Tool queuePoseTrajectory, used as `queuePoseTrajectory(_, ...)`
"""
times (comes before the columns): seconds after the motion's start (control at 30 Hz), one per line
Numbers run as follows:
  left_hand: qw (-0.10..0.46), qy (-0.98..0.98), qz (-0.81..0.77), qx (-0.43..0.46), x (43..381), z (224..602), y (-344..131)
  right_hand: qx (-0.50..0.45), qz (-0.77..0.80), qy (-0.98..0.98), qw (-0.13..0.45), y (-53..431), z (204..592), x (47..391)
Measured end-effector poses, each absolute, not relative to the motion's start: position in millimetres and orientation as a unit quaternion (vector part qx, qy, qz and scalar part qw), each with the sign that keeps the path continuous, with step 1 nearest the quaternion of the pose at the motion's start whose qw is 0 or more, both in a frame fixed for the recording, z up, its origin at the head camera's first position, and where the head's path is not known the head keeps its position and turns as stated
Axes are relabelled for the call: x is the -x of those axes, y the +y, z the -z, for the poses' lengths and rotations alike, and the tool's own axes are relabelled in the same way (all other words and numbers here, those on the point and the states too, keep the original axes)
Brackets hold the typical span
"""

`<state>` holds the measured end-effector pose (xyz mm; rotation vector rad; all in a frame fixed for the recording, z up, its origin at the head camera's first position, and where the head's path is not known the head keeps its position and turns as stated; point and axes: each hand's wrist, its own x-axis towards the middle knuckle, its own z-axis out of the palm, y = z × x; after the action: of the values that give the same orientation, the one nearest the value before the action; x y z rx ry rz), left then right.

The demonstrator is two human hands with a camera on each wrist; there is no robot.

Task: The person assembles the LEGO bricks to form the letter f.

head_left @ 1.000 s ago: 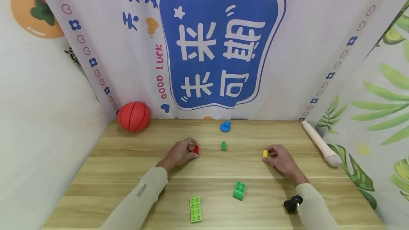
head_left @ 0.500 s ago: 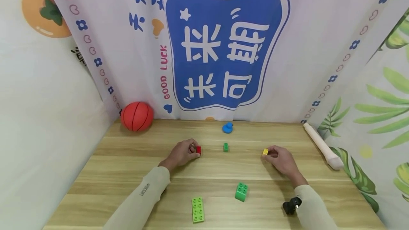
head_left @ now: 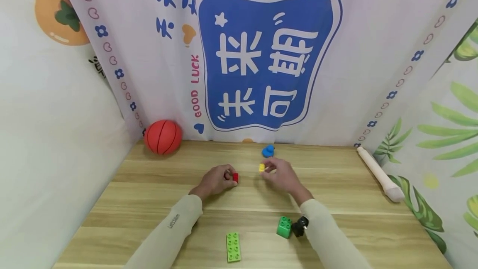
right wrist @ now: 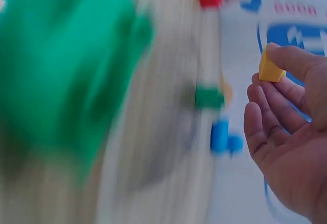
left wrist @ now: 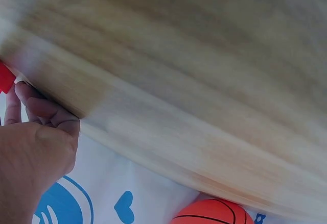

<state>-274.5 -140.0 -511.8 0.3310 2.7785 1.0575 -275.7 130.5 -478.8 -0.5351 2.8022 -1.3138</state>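
In my head view, the left hand pinches a red brick in the frame's lower middle; slightly right, I see the right hand pinching a yellow brick between thumb and fingertips, near a blue duck.

white curtain: pink "good luck"; blue panel: white "未来可期"; left sleeve: lettering, unclear

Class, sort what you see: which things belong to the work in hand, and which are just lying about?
In use:
red block, in the left hand
yellow block, in the right hand
perhaps the small green block, not held

Seemingly lying about:
ball
blue duck
larger green block
light green block
pale stick
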Motion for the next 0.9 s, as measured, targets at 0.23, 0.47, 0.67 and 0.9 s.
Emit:
queuePoseTrajectory(0.23,0.075,0.926,-0.350,-0.118,274.2,515.9,-137.7,0.249,0.427,0.869,0.031,74.2,487.1,281.0)
queuePoseTrajectory(0.47,0.044,0.930,-0.335,-0.141,268.8,516.9,-136.5,0.267,0.406,0.873,0.051,56.0,499.8,278.9)
queuePoseTrajectory(0.67,0.038,0.928,-0.344,-0.138,267.9,513.8,-137.2,0.267,0.399,0.876,0.037,54.4,502.4,280.2)
queuePoseTrajectory(0.9,0.030,0.930,-0.339,-0.142,271.1,513.2,-140.5,0.262,0.403,0.876,0.042,51.5,500.8,283.5)
